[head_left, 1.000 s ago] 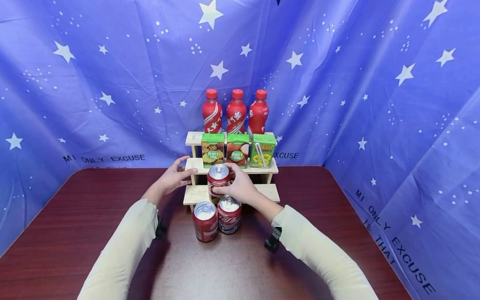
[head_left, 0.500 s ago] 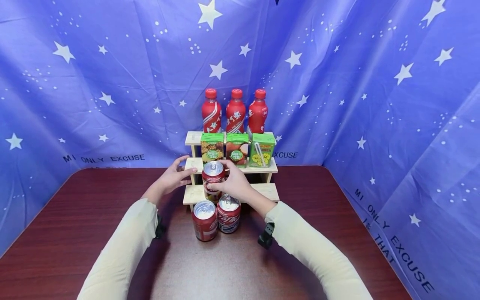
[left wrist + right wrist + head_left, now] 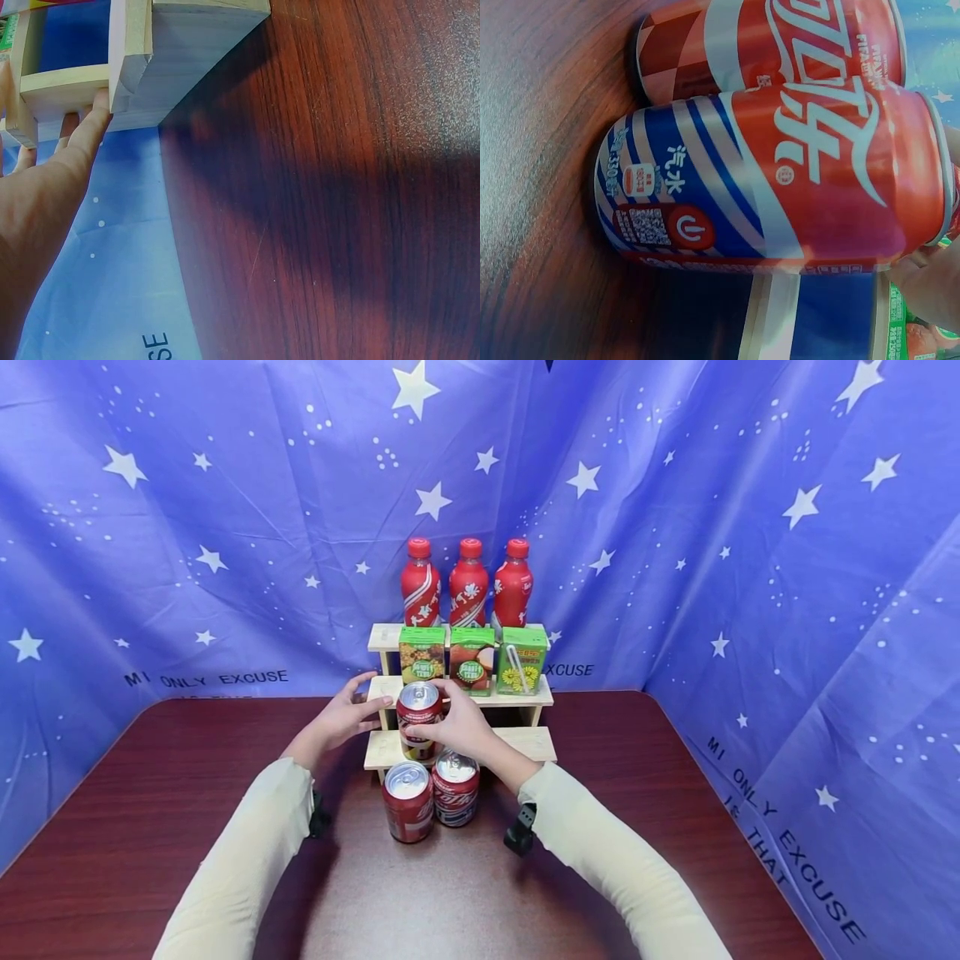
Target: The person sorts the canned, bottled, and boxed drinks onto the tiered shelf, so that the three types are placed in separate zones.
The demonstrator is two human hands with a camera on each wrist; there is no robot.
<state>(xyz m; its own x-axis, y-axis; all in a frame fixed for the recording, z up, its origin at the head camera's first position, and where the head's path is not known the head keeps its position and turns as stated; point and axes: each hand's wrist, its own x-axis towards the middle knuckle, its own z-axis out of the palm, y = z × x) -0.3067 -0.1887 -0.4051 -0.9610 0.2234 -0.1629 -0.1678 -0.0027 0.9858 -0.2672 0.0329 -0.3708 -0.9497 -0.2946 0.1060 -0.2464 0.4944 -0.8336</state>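
My right hand (image 3: 465, 725) grips a red soda can (image 3: 418, 714) upright at the left part of the lowest tier of the stepped wooden shelf (image 3: 536, 745). Whether the can's base touches that board cannot be told. My left hand (image 3: 339, 718) rests against the shelf's left side, thumb at the middle tier's end. In the left wrist view, its fairly straight fingers (image 3: 84, 135) touch the wooden side. Two more soda cans stand close together on the table in front, a left can (image 3: 408, 802) and a right can (image 3: 455, 789); the right wrist view shows them large.
Three red bottles (image 3: 468, 585) stand on the top tier. Three green-topped drink cartons (image 3: 471, 660) line the middle tier, one with a straw on its front. A blue star-print curtain (image 3: 300, 527) hangs behind and beside the dark red wooden table (image 3: 187, 793).
My right hand has moved the held can leftward along the lowest tier. My left hand keeps its place at the shelf's side. The two front cans have not moved.
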